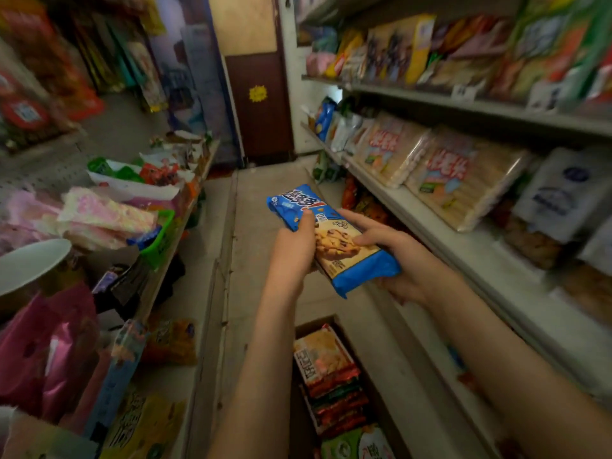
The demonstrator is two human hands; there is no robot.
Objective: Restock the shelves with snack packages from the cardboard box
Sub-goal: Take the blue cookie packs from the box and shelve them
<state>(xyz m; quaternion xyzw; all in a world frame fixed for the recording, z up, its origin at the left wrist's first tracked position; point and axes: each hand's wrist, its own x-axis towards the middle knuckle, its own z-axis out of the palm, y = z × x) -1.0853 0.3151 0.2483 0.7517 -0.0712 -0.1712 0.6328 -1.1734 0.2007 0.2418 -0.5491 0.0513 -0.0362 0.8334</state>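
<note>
Fingers [361,222] of the right hand [402,263] curl round the blue cookie package [334,241], and the left hand [293,250] grips its left edge, thumb on top (pack angled toward eleven o'clock). At six o'clock sits the cardboard box [313,322], at three o'clock the shelf [463,260].

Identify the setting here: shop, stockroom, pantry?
Most likely a small snack shop's aisle: a left shelf and a right shelf crammed with packaged snacks, wafer packs facing out, and a cardboard box of packets on the floor.
</note>
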